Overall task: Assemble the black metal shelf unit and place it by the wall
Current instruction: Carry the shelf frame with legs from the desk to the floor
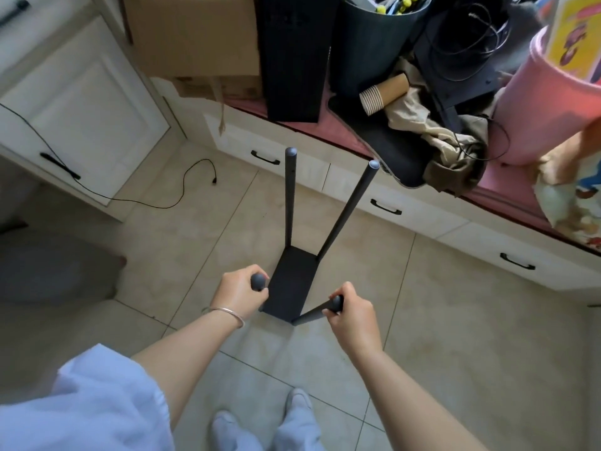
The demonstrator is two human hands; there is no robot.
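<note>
The black metal shelf unit (292, 281) stands on the tiled floor in front of me: a flat black panel low down with slim black posts rising from its corners. My left hand (239, 292) grips the top of the near left post (259, 281). My right hand (349, 315) grips the upper end of the near right post (317, 315). The two far posts, far left post (289, 196) and far right post (349, 209), stand free, their rounded caps pointing up toward the bench. I look down on the unit from above.
A low white drawer bench (406, 206) with a red cushion runs along the wall ahead, piled with a cardboard box (195, 37), a black bin (377, 37), paper cups (383, 92), cloth and a pink bucket (546, 105). A white cabinet (81, 109) and a black cable (195, 180) lie left. My feet (260, 421) are below.
</note>
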